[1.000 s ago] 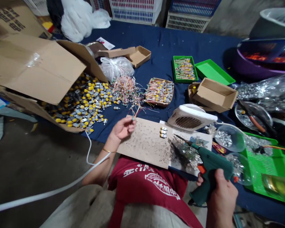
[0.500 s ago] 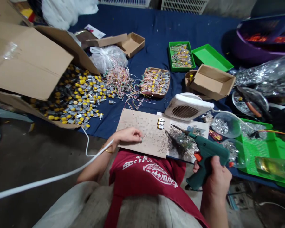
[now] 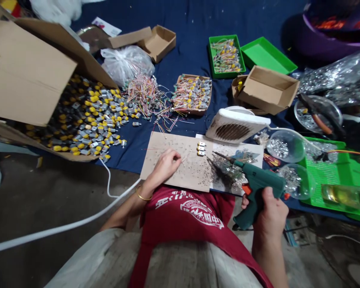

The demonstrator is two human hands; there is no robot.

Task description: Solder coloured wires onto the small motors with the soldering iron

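Observation:
My left hand (image 3: 167, 165) is over the cardboard sheet (image 3: 155, 142), its thumb and fingers pinched together. Thin wires (image 3: 185, 157) stick out from the fingertips towards the right; what is at their held end is hidden. In my right hand (image 3: 271, 214) is a green soldering gun (image 3: 259, 178) with an orange trigger, its fingers wrapped round the handle. The gun's thin tip points left, above the white paper (image 3: 253, 150) and short of three small yellow-and-grey motors (image 3: 201, 149) lined up on the cardboard.
A white vent fan (image 3: 236, 125) stands behind the work sheet. Loose motors (image 3: 98, 124) spill from a carton (image 3: 26, 72) at left, beside tangled wires (image 3: 145, 96). A box of wired motors (image 3: 193, 94) lies behind. Plastic bowls (image 3: 288, 146) and a green tray (image 3: 325, 182) are at right.
My left hand has moved up and away from the cardboard's front edge, with thin wires now showing at its fingertips. The soldering gun stays in my right hand; the view has shifted slightly.

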